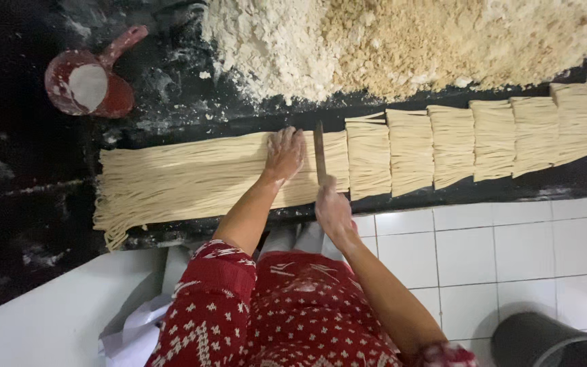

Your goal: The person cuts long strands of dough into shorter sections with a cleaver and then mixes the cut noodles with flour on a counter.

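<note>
- Nearest the camera, a dark bucket [545, 340] stands on the white tiled floor [497, 251] at the near right, well apart from the work; the person wears a red patterned garment.
- The right hand [333, 207] is clenched around the handle of a knife [319, 151], its blade standing across the strands just right of the left hand. A good cut, as I judge it, calls for the blade held square to the strands and pressed straight down, so the new bundle matches its neighbours in width.
- The left hand [285, 153] lies flat with fingers spread, grasping nothing, pressing on the long sheet of uncut noodles [185, 180]. Keeping the fingertips back from the blade line looks wise, since the gap is narrow.
- The noodles lie along the dark, flour-dusted tabletop [28, 170], the uncut length running left and a row of cut bundles [453, 144] set side by side to the right.
- Farther off, a red scoop [90, 85] holding flour rests at the far left.
- Farthest, a large heap of flour and crumbly dough [402, 41] fills the far right.
</note>
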